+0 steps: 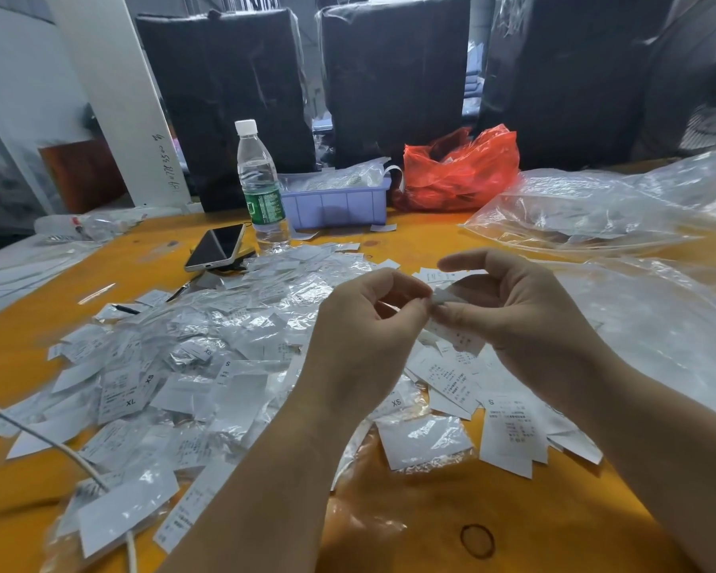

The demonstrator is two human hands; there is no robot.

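Observation:
Over the orange table (410, 510) my left hand (364, 328) and my right hand (513, 316) meet at their fingertips. Both pinch a small white label (443, 297) held between them, and more white label paper (457, 335) shows under my right palm. Below and to the left spreads a heap of white size labels in small clear bags (191, 366), some marked XS, S and XL. Loose printed labels (509, 428) lie to the lower right.
A water bottle (261, 184), a phone (216, 246) lying face up, a lilac plastic bin (335, 202) and a red plastic bag (459, 171) stand at the back. Big clear plastic bags (596, 208) cover the right side. Black wrapped bundles (393, 76) rise behind. A white cord (75, 457) crosses the lower left.

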